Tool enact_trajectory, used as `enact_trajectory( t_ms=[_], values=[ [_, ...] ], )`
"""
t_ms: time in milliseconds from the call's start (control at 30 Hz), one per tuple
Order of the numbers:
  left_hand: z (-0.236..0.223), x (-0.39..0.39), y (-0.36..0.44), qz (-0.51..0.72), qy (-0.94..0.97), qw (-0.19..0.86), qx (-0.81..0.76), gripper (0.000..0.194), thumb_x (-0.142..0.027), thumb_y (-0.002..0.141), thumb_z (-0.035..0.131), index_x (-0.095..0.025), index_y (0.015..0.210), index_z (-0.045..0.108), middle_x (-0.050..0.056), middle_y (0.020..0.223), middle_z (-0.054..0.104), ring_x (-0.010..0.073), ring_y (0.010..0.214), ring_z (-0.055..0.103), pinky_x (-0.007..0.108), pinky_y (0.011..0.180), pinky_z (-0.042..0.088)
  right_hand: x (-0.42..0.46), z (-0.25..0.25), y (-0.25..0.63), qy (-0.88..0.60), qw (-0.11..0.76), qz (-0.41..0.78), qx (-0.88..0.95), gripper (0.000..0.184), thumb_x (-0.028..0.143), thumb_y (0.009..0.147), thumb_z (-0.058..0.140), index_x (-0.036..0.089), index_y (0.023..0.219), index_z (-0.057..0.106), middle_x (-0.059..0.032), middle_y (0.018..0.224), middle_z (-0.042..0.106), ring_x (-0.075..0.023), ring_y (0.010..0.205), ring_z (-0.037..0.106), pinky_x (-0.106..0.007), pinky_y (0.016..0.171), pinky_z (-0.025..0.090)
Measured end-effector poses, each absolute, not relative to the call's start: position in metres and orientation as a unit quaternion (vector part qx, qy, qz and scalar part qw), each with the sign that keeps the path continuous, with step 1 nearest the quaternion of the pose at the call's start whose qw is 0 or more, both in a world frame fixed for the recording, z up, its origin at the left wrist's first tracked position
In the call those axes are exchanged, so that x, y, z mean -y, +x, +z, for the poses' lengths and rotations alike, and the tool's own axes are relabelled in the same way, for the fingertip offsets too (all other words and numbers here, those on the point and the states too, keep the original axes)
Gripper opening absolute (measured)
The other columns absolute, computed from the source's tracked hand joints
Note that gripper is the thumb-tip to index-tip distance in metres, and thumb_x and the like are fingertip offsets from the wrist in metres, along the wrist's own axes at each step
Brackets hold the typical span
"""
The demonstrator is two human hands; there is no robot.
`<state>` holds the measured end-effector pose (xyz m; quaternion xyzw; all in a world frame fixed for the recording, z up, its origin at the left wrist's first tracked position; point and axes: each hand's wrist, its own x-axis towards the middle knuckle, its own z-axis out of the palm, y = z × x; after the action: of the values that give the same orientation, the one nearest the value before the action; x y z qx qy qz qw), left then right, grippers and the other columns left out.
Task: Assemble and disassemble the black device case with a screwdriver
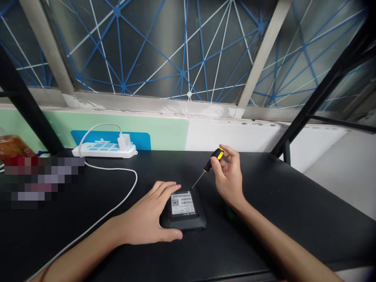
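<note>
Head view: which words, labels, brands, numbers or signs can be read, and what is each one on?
No words, brands or numbers are readable.
White label on the black device: a QR code and printed lines, too small to read.
Orange-brown package, left edge: any print too blurred.
White mark on the blue panel: unreadable.

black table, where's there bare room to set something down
Widest: tabletop right of the right grip, towards the right edge. Smaller: behind the device, between white cable and screwdriver. Crowded: back left, around power strip and cable; the pixelated part can't be judged.
</note>
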<state>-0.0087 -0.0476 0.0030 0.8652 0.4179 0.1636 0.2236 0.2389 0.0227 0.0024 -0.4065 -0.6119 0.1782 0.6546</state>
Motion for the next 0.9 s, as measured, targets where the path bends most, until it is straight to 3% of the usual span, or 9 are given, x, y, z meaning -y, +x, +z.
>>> enact_trajectory(
  t_ms=[367,500,900],
  values=[
    [0.001,0.047,-0.010,0.172,0.867,0.223,-0.410,0.094,-0.050,0.073,0.076,-0.027,0.149,0.028,0.013,0.153,0.033,0.0365,0.141,0.031,0.059,0.116,0.032,-0.014,0.010,0.236,-0.426,0.619,0.202,0.628,0.044,0.038,0.090,0.059,0.030,0.131,0.045,-0.0046,0.116,0.057,-0.0100,0.071,0.065,-0.030,0.066,0.058],
    [0.003,0.048,-0.008,0.152,0.867,0.216,-0.422,0.096,-0.051,0.072,0.077,-0.024,0.149,0.027,0.013,0.153,0.032,0.0345,0.142,0.030,0.055,0.118,0.030,-0.012,0.011,0.234,-0.415,0.613,0.217,0.636,0.046,0.038,0.090,0.059,0.030,0.133,0.042,-0.0032,0.112,0.058,-0.0089,0.069,0.064,-0.029,0.067,0.060],
    [0.001,0.046,-0.010,0.171,0.869,0.221,-0.407,0.096,-0.049,0.070,0.078,-0.026,0.148,0.028,0.013,0.151,0.035,0.0357,0.140,0.032,0.059,0.116,0.031,-0.011,0.012,0.233,-0.415,0.607,0.220,0.641,0.046,0.038,0.091,0.057,0.030,0.133,0.040,-0.0037,0.110,0.058,-0.0077,0.065,0.062,-0.026,0.059,0.058]
  ],
)
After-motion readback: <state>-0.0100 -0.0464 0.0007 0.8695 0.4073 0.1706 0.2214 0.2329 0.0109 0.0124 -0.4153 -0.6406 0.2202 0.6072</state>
